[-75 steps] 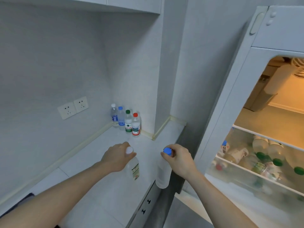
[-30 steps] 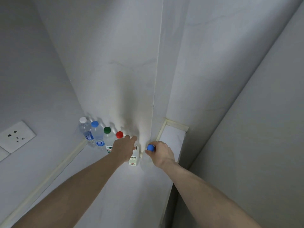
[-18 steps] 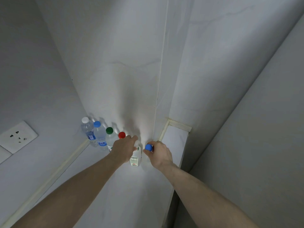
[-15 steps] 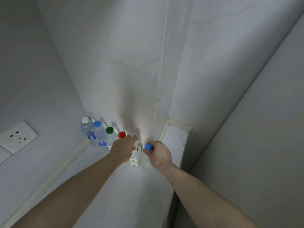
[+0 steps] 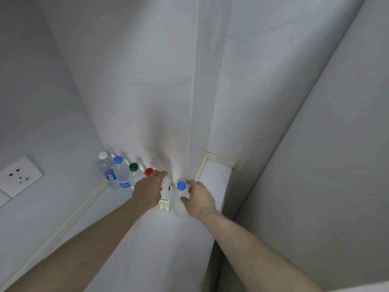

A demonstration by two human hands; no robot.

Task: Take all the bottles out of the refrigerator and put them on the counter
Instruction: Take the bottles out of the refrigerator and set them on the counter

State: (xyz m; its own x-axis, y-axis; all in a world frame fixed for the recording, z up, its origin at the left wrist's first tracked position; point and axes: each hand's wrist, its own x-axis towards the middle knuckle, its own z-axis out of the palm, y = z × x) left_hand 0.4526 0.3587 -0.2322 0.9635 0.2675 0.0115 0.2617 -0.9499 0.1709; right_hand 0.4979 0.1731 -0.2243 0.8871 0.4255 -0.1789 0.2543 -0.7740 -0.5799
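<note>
Both hands (image 5: pixel 147 191) (image 5: pixel 200 197) outstretched, fingers around upright bottles (image 5: pixel 166 199).

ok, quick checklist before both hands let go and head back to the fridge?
1. White-cap bottle down on counter: ok, base looks seated.
2. Blue-cap bottle down: cannot tell, its clear base is hard to see.
3. Left hand released: not ok, fingers curl over the cap.
4. Right hand released: cannot tell, fingers loose around the neck, contact unclear.
5. Row of four bottles upright: ok.
6. Fridge path: cannot tell, fridge out of view.
</note>
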